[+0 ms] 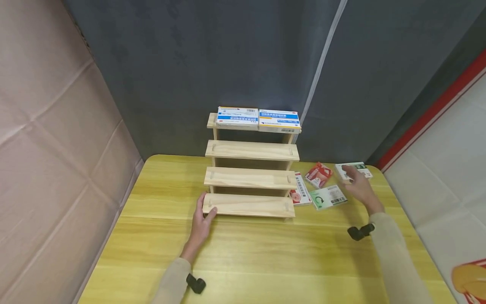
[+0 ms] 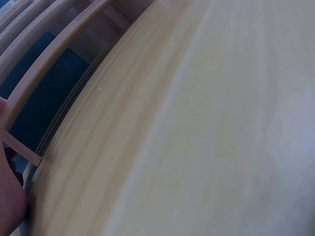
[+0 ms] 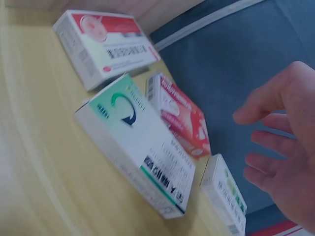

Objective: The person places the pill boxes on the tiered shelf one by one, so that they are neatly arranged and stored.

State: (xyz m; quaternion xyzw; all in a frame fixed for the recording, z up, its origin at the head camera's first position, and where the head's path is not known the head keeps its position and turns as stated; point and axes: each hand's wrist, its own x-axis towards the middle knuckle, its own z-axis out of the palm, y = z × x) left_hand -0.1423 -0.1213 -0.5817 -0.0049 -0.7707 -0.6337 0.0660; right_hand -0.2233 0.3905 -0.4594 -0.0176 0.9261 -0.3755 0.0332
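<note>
A wooden stepped rack (image 1: 248,205) stands on the table. My left hand (image 1: 200,223) grips the left end of its lowest step, thumb on the front edge; the left wrist view shows only part of that hand. My right hand (image 1: 362,191) hovers over a white-and-green medicine box (image 1: 367,172) at the back right, fingers loosely bent and apart from it. Nearby lie a red box (image 1: 319,175), a green-and-white box (image 1: 328,197) and a white box with red ends (image 1: 301,190), partly hidden by the rack.
Two blue-and-white boxes (image 1: 238,117) lie side by side on the rack's top step. Behind the yellow wood-grain table (image 1: 243,257) rises a dark grey wall (image 1: 197,59). Pale walls flank the table on both sides.
</note>
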